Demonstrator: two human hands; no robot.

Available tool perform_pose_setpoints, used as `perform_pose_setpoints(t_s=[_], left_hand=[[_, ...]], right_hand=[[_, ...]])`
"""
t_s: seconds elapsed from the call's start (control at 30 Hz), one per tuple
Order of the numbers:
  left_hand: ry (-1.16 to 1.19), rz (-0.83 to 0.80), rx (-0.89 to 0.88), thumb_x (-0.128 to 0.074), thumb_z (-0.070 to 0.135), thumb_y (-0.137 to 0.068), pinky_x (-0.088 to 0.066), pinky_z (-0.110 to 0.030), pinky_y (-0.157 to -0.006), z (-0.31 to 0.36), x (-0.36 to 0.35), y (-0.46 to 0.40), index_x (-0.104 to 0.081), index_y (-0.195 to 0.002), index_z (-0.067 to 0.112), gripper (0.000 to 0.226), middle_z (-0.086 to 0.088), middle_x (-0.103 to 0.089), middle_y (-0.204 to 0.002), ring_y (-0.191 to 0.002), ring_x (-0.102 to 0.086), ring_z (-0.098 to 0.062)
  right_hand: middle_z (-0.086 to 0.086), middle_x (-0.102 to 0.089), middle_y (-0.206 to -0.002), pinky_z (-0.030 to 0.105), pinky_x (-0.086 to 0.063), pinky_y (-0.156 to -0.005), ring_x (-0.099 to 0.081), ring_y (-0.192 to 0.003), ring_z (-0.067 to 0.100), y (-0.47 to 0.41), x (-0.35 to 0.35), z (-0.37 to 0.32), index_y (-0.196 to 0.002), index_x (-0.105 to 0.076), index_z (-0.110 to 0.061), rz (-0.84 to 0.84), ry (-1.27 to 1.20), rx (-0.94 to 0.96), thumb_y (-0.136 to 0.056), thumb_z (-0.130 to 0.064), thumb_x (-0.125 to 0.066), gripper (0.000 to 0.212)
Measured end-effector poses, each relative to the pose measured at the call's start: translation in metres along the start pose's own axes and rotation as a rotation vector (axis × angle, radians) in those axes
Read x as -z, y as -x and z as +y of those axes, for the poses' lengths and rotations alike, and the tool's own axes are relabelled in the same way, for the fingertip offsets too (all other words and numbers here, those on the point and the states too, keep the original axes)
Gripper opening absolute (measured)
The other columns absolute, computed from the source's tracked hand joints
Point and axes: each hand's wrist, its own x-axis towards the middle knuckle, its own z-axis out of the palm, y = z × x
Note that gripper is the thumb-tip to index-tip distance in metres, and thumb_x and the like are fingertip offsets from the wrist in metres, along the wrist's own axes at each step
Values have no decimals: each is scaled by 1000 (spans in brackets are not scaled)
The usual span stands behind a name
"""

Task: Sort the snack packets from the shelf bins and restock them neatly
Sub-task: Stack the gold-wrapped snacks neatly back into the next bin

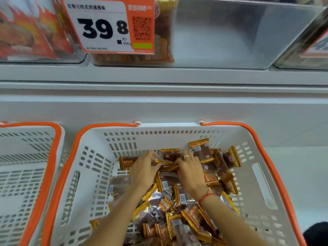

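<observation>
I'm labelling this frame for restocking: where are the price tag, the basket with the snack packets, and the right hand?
price tag (99,27): head view, on the white area by the printed digits.
basket (170,127): head view, on its far rim.
right hand (190,172): head view, on the back of the hand.

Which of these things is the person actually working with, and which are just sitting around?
In use:
- left hand and right hand, gathering snack packets
- white basket holding them
- clear shelf bin above, mostly unfilled

Just there:
- second basket
- price tag
- flame-print packs
</observation>
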Motion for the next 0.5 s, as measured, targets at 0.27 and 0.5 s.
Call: perform_pose_setpoints(t_s=[0.27,0.5], left_hand=[[441,-62,201,-51,50,-94,-47,-31,-88,0,40,15,-49,-128,13,50,5,-59,-115,-103,-56,-12],[1073,-241,444,-61,61,-83,-56,-25,-78,18,87,39,-64,-118,15,58,-5,-69,-111,-97,-66,-20]], right_hand=[[5,-74,-90,32,-57,-79,-70,-78,10,4,74,27,-94,-71,-14,-471,-1065,-212,-87,-15,-70,8],[8,-72,-107,44,-49,-99,-66,-104,27,7,132,11,-109,-70,-20,-589,-1289,-211,-81,-17,-70,28]])
